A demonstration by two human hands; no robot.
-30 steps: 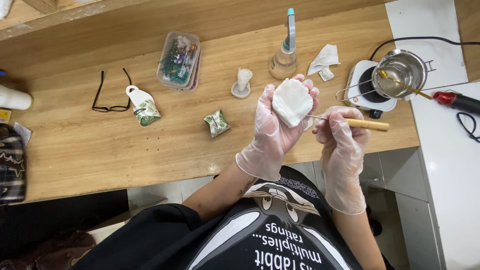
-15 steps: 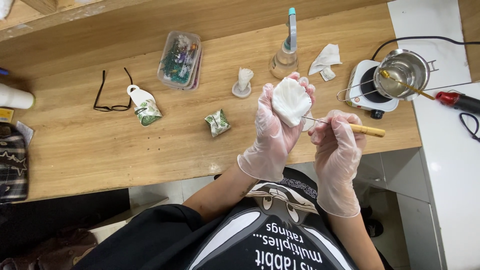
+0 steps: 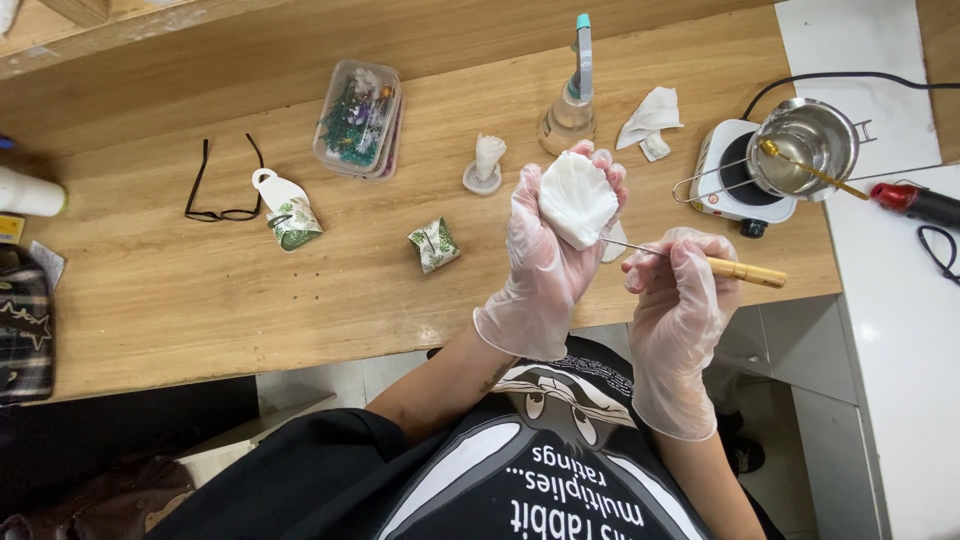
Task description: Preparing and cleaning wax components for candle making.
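While the left hand (image 3: 545, 262) in a thin clear glove curls its fingers around a white shell-shaped piece (image 3: 577, 198), the piece sits above the wooden table (image 3: 250, 290), smooth with soft ridges. The right hand (image 3: 678, 300), also gloved, pinches a wooden-handled needle tool (image 3: 700, 262) shut, its thin metal tip touching the shell's lower edge. Since a second ago, the tool has dropped lower and the shell has risen a little.
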